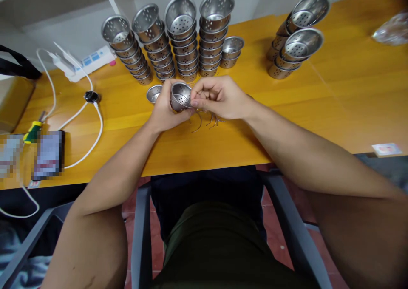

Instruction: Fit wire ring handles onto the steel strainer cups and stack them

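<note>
My left hand is wrapped round a small perforated metal cup, its open top tilted toward me. At the cup's right rim my right hand is closed in a pinch; whatever lies between thumb and finger is too small to make out. Several thin curved wire pieces lie on the table just below the hands. Behind my left hand sits another metal cup, partly hidden by it.
Tall stacks of perforated cups line the wall, with a short stack beside them and more stacks to the right. A power strip, white cables, a phone and a yellow-green tool lie on the left.
</note>
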A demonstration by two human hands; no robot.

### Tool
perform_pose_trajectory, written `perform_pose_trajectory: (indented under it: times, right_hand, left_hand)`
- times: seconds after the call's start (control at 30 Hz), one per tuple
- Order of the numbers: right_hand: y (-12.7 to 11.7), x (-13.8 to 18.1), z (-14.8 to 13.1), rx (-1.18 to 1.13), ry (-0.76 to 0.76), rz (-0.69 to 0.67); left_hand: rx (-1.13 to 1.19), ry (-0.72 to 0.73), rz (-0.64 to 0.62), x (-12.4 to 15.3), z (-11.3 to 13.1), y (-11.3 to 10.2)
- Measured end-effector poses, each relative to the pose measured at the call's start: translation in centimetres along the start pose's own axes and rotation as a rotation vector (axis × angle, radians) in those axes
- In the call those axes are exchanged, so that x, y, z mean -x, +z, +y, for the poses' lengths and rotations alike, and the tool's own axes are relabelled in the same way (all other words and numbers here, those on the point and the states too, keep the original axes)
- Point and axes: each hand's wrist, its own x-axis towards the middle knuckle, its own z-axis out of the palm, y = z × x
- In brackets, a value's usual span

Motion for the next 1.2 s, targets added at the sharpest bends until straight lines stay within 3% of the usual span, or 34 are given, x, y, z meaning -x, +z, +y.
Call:
perform_pose_trajectory:
  times: [0.23, 0.4, 0.63, 0.93, 1.2]
  right_hand:
    - [-1.1, 0.2, 0.3, 0.264, -0.033, 0.205]
    - [-2.0, 0.5, 0.4, 0.474, -0.146, 0.11]
    - [-1.3, 1.1, 0.3, 0.653, -0.211, -0.008]
    - [-1.4, 1.1, 1.8, 0.624, -0.322, -0.029]
    - [-1.3, 1.3, 1.5, 0.612, -0.245, -0.067]
  left_hand:
    - [-0.018, -0.018, 0.047, 0.1, -1.5, 0.3]
    - [0.016, 0.026, 0.062, 0.0, -2.4, 0.1]
    - [-0.025, 0.019, 0.058, -0.4, -0.6, 0.2]
    - [0.123, 0.111, 0.077, -0.7, -0.5, 0.4]
    - [0.101, 0.08, 0.017, -0.5, 0.6, 0.3]
